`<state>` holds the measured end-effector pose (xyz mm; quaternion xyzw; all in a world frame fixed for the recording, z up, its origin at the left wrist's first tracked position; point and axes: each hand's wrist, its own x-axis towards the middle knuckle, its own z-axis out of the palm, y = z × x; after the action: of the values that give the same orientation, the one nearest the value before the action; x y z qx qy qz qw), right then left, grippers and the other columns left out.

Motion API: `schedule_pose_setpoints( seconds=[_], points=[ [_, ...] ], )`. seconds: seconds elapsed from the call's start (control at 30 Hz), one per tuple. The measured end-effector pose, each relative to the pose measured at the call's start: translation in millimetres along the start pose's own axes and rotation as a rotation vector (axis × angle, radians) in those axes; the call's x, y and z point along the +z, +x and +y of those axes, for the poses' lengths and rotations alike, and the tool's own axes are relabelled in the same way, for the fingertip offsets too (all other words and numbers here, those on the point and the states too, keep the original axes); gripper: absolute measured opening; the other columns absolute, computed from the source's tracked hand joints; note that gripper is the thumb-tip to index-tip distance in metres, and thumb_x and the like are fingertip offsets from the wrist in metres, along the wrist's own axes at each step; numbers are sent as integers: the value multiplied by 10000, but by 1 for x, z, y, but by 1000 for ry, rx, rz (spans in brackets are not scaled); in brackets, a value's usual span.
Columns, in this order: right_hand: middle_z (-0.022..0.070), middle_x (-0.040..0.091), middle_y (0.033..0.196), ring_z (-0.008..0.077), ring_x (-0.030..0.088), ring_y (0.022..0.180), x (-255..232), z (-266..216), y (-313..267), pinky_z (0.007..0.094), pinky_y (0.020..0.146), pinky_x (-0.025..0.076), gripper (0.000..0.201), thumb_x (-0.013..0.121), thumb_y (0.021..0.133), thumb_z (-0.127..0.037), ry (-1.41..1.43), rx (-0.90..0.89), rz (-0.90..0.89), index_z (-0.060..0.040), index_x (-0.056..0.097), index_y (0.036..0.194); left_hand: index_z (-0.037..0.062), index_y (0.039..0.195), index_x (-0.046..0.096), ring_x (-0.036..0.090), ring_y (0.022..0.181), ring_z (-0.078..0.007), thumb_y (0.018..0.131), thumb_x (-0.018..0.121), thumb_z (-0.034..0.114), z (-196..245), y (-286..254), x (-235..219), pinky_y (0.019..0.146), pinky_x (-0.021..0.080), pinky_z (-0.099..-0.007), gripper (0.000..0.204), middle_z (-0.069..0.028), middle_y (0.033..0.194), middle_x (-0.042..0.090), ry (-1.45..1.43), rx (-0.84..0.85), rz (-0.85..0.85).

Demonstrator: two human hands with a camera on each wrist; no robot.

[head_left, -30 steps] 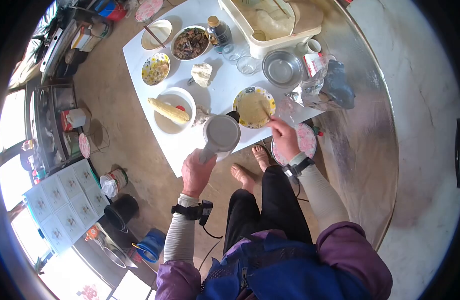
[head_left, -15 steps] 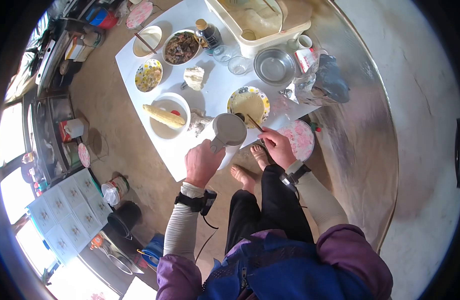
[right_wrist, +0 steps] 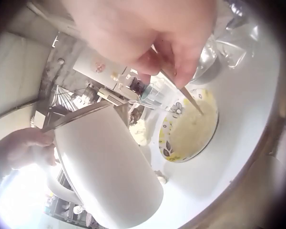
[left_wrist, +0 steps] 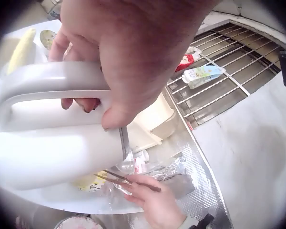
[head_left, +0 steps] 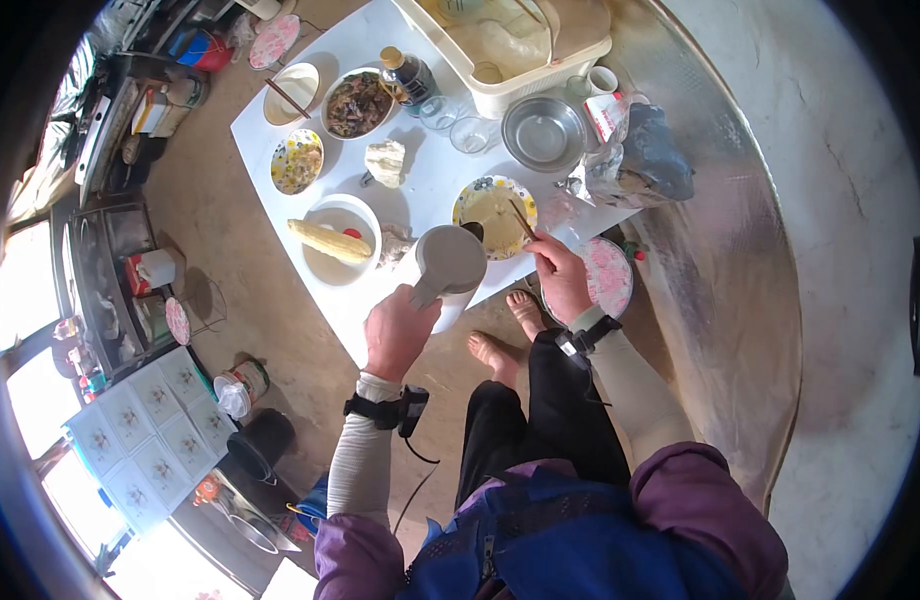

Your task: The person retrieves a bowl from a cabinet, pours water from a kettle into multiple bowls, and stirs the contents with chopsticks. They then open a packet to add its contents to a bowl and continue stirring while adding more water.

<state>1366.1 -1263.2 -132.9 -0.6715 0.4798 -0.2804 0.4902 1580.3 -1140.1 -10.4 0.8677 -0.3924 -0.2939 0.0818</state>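
Both grips full: left hand [head_left: 398, 330] round kettle [head_left: 448, 262], right hand [head_left: 560, 272] pinching chopsticks [head_left: 523, 219], tips blurred.

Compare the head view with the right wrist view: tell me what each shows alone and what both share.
Only the head view shows the corn cob in its white bowl, the steel bowl and the person's bare feet. Only the right wrist view shows the flower pattern on the yellow dish's rim close up. Both show the left hand gripping the white kettle, and the right hand holding chopsticks over the yellow dish.
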Motion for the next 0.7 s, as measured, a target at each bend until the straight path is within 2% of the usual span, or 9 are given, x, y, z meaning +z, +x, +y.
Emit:
schedule_pose_setpoints(
  seconds=[0.1,0.13,0.23,0.27,0.37,0.5,0.53,0.63,0.7],
  points=[
    [151,636,1130,272,668,845,0,14,-21,315,686,524,148,583,838,-14,-2,-32,-47,-65,673,943,10,884,610,622,657,-258,751,716,265,-27,-10,5,643,478,-358,306,-145,724,641,-196,57,36],
    [155,637,1120,301,658,884,1,4,-26,321,722,526,156,583,834,-18,60,31,-154,-72,676,947,7,886,605,600,650,-234,751,720,247,-33,-14,7,634,471,-349,299,-135,721,631,-242,55,44],
    [170,637,1108,279,659,917,19,-3,-8,310,774,513,145,573,852,6,-45,-114,-246,-36,662,959,0,869,581,541,645,-191,753,728,196,-47,-25,8,620,452,-334,271,-120,717,599,-349,6,53],
    [182,623,1118,346,627,945,21,-5,2,366,788,514,175,572,827,-1,-31,-108,-202,-69,670,954,0,848,566,527,656,-194,755,729,180,-49,-29,7,623,448,-336,259,-123,720,587,-368,-42,41],
    [173,622,1124,336,622,968,6,3,11,375,797,513,167,572,825,-9,-114,-113,-28,-68,668,948,2,848,566,487,659,-158,761,732,168,-70,-43,13,618,437,-321,251,-88,714,569,-475,-137,58],
    [172,622,1133,333,614,1003,8,11,-25,364,815,512,155,578,823,-31,-164,-104,-172,-71,670,942,28,887,606,482,697,-59,797,717,159,-103,-60,27,613,425,-246,194,14,758,598,-590,-280,72],
    [180,616,1148,335,609,1023,16,5,-23,360,832,510,161,576,823,-38,-144,-120,-285,-74,671,947,29,895,607,489,706,-57,801,714,149,-111,-64,31,620,426,-241,186,19,773,601,-645,-293,84],
    [183,614,1151,336,607,1028,36,-6,1,364,840,509,171,568,822,-37,-94,-131,-275,-77,674,950,33,921,606,510,732,-53,811,703,120,-131,-71,45,643,429,-230,171,28,817,609,-832,-320,132],
    [178,623,1127,339,609,1014,28,-6,11,375,853,501,178,555,822,-19,-207,-146,-125,-63,669,950,37,943,600,525,747,-52,816,695,105,-142,-73,55,659,433,-224,172,28,846,611,-996,-318,175]
  ],
)
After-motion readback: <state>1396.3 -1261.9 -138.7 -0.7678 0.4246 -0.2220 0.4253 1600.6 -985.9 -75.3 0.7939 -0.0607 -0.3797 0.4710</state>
